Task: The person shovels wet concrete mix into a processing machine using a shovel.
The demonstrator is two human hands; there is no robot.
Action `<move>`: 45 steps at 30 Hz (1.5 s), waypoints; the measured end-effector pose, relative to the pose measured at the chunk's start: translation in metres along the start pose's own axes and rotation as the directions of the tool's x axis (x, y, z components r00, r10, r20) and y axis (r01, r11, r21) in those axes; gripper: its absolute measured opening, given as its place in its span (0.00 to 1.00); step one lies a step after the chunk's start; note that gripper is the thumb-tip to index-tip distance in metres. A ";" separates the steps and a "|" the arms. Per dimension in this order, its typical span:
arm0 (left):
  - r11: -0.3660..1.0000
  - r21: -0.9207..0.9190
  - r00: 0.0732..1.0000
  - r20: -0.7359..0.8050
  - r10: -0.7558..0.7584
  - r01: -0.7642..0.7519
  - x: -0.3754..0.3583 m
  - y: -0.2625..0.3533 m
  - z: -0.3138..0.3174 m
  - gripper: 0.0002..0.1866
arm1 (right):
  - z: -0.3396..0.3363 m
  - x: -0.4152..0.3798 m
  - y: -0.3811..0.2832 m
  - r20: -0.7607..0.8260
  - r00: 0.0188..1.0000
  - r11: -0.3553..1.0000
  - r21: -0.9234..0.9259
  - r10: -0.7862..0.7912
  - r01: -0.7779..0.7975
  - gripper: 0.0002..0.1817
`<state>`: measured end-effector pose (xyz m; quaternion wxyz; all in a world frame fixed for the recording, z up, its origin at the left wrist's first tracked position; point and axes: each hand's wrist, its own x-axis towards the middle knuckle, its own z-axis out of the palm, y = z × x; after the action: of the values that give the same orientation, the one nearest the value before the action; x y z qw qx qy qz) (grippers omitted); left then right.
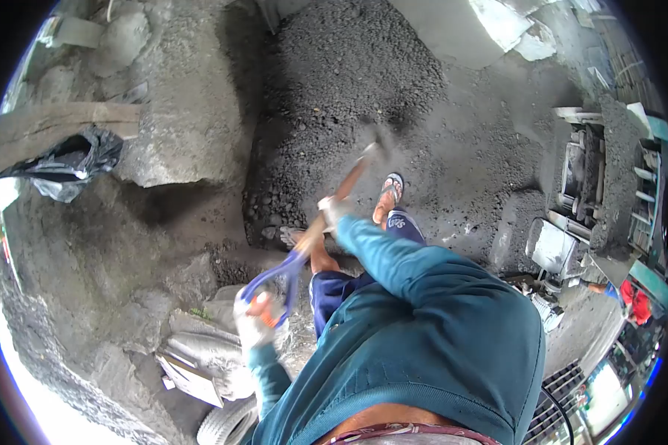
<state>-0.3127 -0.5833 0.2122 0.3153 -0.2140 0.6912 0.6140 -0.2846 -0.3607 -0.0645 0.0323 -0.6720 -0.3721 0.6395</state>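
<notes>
A shovel (349, 180) slants across the view, with a brown shaft, a blue D-shaped handle and an orange grip. My left hand (254, 319), in a pale glove, is closed around the grip at the lower left. Farther up, my gloved right hand (335, 212) grips the shaft. The shovel's blade (377, 150) is blurred over the lower edge of a dark gravel pile (349, 67). My sandalled feet stand either side of the shaft; the right foot (391, 191) is farther forward.
A broken concrete block (189, 96) borders the gravel on the left, near a black plastic bag (78, 159). At the lower left lie a tire (226, 424) and sacks. Metal machinery (583, 170) stands at right. A person in red (634, 302) is at far right.
</notes>
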 end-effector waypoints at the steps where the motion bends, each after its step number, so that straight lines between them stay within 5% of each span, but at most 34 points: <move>1: 0.996 -0.011 0.991 0.097 -0.088 0.090 0.022 -0.020 0.035 0.15 | -0.038 0.003 -0.052 -0.129 0.992 0.998 -0.068 -0.002 -0.007 0.17; 4: 0.970 -0.165 0.960 0.244 -0.136 0.179 0.085 -0.090 0.157 0.07 | -0.124 0.122 -0.102 -0.315 0.940 0.977 -0.206 -0.129 0.065 0.17; 5: 0.913 -0.252 0.877 0.444 -0.186 0.321 0.101 -0.098 0.192 0.06 | -0.149 0.183 -0.105 -0.313 0.948 0.972 -0.233 -0.061 -0.015 0.18; 7: 0.899 -0.275 0.889 0.405 -0.213 0.340 0.139 -0.143 0.256 0.09 | -0.179 0.242 -0.131 -0.220 0.971 0.993 -0.055 0.090 -0.104 0.20; 9: 0.932 -0.203 0.910 0.351 -0.218 0.302 0.149 -0.138 0.279 0.08 | -0.179 0.265 -0.125 -0.145 0.982 0.988 -0.080 0.119 -0.131 0.19; 12: 0.916 -0.198 0.924 0.234 -0.302 0.349 0.143 -0.104 0.200 0.06 | -0.123 0.291 -0.048 -0.025 0.955 0.945 -0.138 0.297 -0.297 0.18; 13: 0.849 -0.292 0.897 0.180 -0.403 0.440 0.148 -0.102 0.156 0.06 | -0.089 0.213 -0.056 0.063 0.955 0.949 -0.151 0.288 -0.277 0.19; 14: 0.976 -0.095 0.955 0.245 -0.166 0.194 0.126 -0.066 0.124 0.05 | -0.055 0.158 -0.053 0.114 0.942 0.946 -0.115 0.316 -0.303 0.19; 15: 0.897 -0.282 0.938 0.173 -0.300 0.339 0.111 -0.044 0.086 0.04 | -0.020 0.114 -0.039 0.159 0.917 0.931 -0.051 0.366 -0.362 0.19; 16: 0.945 -0.195 0.965 0.045 -0.259 0.263 0.090 -0.016 0.047 0.02 | 0.015 0.068 -0.027 0.201 0.886 0.903 0.018 0.417 -0.429 0.20; 17: 0.912 -0.302 0.961 0.082 -0.264 0.276 0.080 -0.010 -0.012 0.03 | 0.047 0.024 -0.013 0.228 0.847 0.864 0.044 0.479 -0.501 0.20; 19: 0.979 -0.169 0.960 -0.232 -0.155 0.117 0.042 0.023 -0.082 0.05 | 0.113 -0.036 0.024 0.204 0.766 0.788 -0.045 0.609 -0.614 0.29; 21: 0.996 0.061 0.906 -0.414 0.085 -0.066 0.008 0.041 -0.120 0.06 | 0.150 -0.094 0.038 0.290 0.762 0.815 -0.178 0.579 -0.551 0.32; 24: 0.999 0.025 0.852 -0.522 0.032 -0.022 -0.011 0.013 -0.202 0.07 | 0.175 -0.150 0.041 0.396 0.761 0.858 -0.237 0.514 -0.456 0.35; 25: 0.994 -0.069 0.835 -0.540 -0.108 0.083 -0.014 0.025 -0.197 0.07 | 0.183 -0.150 0.044 0.351 0.815 0.883 -0.278 0.460 -0.378 0.34; 27: 0.983 -0.169 0.963 -0.244 -0.115 0.075 -0.009 0.014 -0.194 0.08 | 0.192 -0.140 0.048 0.255 0.909 0.900 -0.375 0.330 -0.222 0.32; 28: 0.940 -0.318 0.956 -0.212 -0.201 0.127 0.005 -0.001 -0.179 0.08 | 0.185 -0.135 0.022 0.193 0.962 0.898 -0.431 0.193 -0.094 0.27; 31: 0.815 -0.553 0.953 -0.114 -0.279 0.173 0.075 -0.037 -0.134 0.09 | 0.207 -0.070 -0.019 0.155 0.982 0.781 -0.597 -0.111 0.183 0.25; 33: 0.715 -0.686 0.970 -0.052 -0.236 0.137 0.117 -0.049 -0.106 0.09 | 0.237 -0.027 -0.033 0.100 0.970 0.660 -0.717 -0.223 0.225 0.29; 37: 0.671 -0.733 0.949 -0.121 -0.292 0.113 0.149 -0.066 -0.115 0.08 | 0.290 -0.025 -0.033 0.022 1.000 0.601 -0.799 -0.011 0.025 0.32; 38: 0.713 -0.694 0.949 -0.154 -0.276 0.095 0.136 -0.066 -0.135 0.07 | 0.298 -0.040 -0.017 0.279 0.960 0.211 -0.938 -0.005 0.274 0.27; 39: 0.754 -0.652 0.947 -0.188 -0.260 0.077 0.118 -0.067 -0.159 0.05 | 0.303 -0.060 0.000 0.495 0.862 -0.200 -0.838 0.111 0.507 0.23; 40: 0.765 -0.636 0.938 -0.197 -0.286 0.099 0.100 -0.071 -0.194 0.04 | 0.306 -0.084 0.016 0.618 0.725 -0.528 -0.525 0.302 0.668 0.20; 41: 0.775 -0.620 0.928 -0.204 -0.311 0.123 0.078 -0.074 -0.231 0.03 | 0.298 -0.113 0.040 0.676 0.662 -0.545 -0.439 0.323 0.714 0.19; 42: 0.788 -0.604 0.899 -0.272 -0.343 0.118 0.050 -0.059 -0.251 0.04 | 0.296 -0.125 0.094 0.502 0.833 -0.089 -0.842 0.231 0.532 0.25; 44: 0.809 -0.577 0.846 -0.373 -0.381 0.109 0.001 -0.050 -0.295 0.07 | 0.292 -0.172 0.155 0.193 0.956 0.317 -0.941 0.223 0.116 0.34; 45: 0.818 -0.563 0.822 -0.407 -0.398 0.117 -0.020 -0.056 -0.320 0.10 | 0.281 -0.194 0.165 0.172 0.954 0.335 -0.939 0.247 0.082 0.35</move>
<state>-0.3151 -0.9086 0.2012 0.1362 -0.5390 0.5222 0.6467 -0.4390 -0.7064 -0.0392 -0.4459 -0.4865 -0.6368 0.3986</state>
